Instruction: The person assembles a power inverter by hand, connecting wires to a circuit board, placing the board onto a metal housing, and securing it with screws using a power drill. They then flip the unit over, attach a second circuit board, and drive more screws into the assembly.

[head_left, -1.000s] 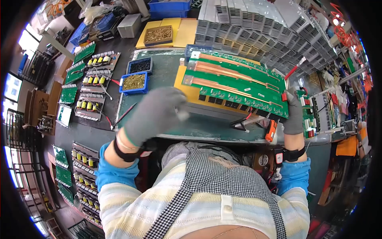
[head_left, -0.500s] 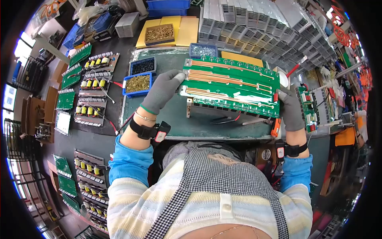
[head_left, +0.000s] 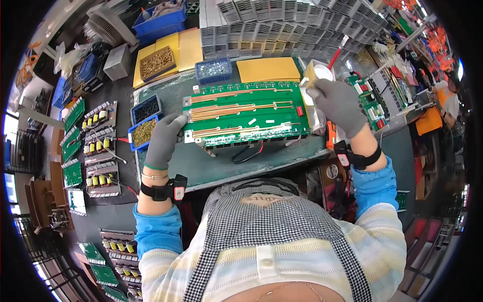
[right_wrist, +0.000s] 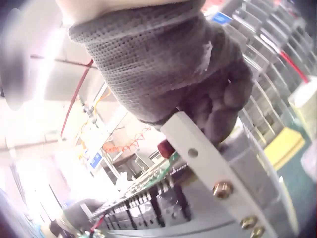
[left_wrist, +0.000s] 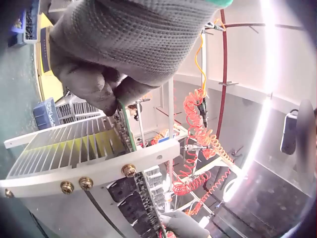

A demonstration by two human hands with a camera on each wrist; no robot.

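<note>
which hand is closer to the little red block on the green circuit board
Right. The right hand is just to the right of the red block, at the same end of the green circuit board; the left hand is at the board's opposite end.

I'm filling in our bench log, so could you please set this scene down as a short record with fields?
Left hand: pinches the circuit board at its left edge
Right hand: grips the pale end bar
Board face: green, copper-coloured strips, red component near right end
Beneath board: finned metal block
Left side: blue bin of brass-coloured pieces, dark bin of black pieces
Back: stacked finned metal parts
</note>
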